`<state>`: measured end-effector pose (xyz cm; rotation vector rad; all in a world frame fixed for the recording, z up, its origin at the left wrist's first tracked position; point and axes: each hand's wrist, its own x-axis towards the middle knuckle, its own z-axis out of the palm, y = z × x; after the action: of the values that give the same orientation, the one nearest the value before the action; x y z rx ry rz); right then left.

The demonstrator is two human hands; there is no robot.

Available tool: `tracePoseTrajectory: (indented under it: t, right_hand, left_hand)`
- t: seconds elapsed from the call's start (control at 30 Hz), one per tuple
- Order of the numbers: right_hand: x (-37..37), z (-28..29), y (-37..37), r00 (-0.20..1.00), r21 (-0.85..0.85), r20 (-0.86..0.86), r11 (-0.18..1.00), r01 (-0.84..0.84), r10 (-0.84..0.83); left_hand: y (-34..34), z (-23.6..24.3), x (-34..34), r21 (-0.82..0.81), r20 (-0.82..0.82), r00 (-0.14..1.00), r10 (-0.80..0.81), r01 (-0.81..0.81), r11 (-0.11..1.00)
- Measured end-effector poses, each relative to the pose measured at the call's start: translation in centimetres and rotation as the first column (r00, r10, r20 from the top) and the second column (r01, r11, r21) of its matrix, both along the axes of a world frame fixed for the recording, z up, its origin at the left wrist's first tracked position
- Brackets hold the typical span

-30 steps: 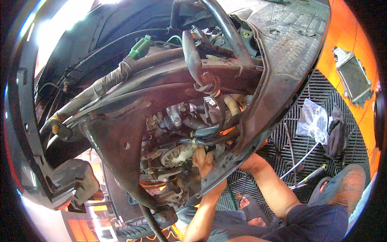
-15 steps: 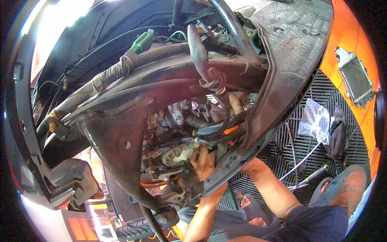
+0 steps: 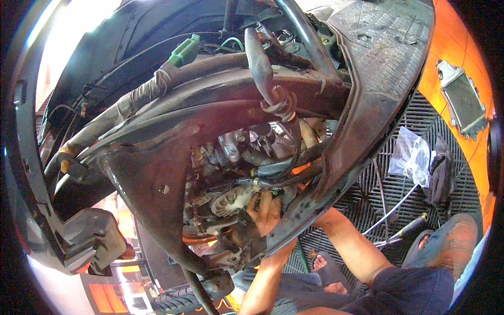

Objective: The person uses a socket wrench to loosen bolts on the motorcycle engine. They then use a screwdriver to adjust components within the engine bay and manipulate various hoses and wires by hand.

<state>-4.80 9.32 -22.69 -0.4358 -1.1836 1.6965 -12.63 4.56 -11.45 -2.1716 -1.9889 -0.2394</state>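
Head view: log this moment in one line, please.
left hand: among engine parts, beside finned wheel | right hand: hidden behind dark panel | left grip: unclear | floor: plastic bag on black mat

Only one view: the left head fisheye, aimed steeply down from the wearer's head. Dark frame sat close to the lens, engine beyond it, ribbed floor mat farther off at right.
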Motion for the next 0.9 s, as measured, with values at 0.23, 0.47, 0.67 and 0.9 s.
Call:
tracePoseTrajectory:
  t: [0.23, 0.47, 0.67, 0.9]
  right_hand:
    - [-0.5, 0.4, -0.4, 0.994, -0.023, -0.108, 0.999, 0.033, -0.036]
    - [-2.9, -2.4, -0.8, 0.994, 0.083, -0.085, 0.994, 0.069, -0.062]
    - [0.1, -0.2, -0.4, 1.0, -0.063, 0.002, 0.998, -0.007, 0.007]
    - [2.1, 0.1, 0.6, 1.0, -0.083, -0.028, 0.996, -0.013, 0.011]
  left_hand:
    - [-0.5, 0.1, -0.4, 0.0, -0.063, 0.998, 0.004, -0.004, 1.0]
    - [-0.2, -0.5, -0.3, 0.013, -0.012, 0.999, -0.04, 0.04, 0.999]
    - [0.0, 0.1, 1.0, 0.0, 0.087, 0.996, 0.006, -0.006, 1.0]
    - [0.7, -0.4, 1.8, 0.087, 0.287, 0.958, -0.016, -0.009, 0.996]
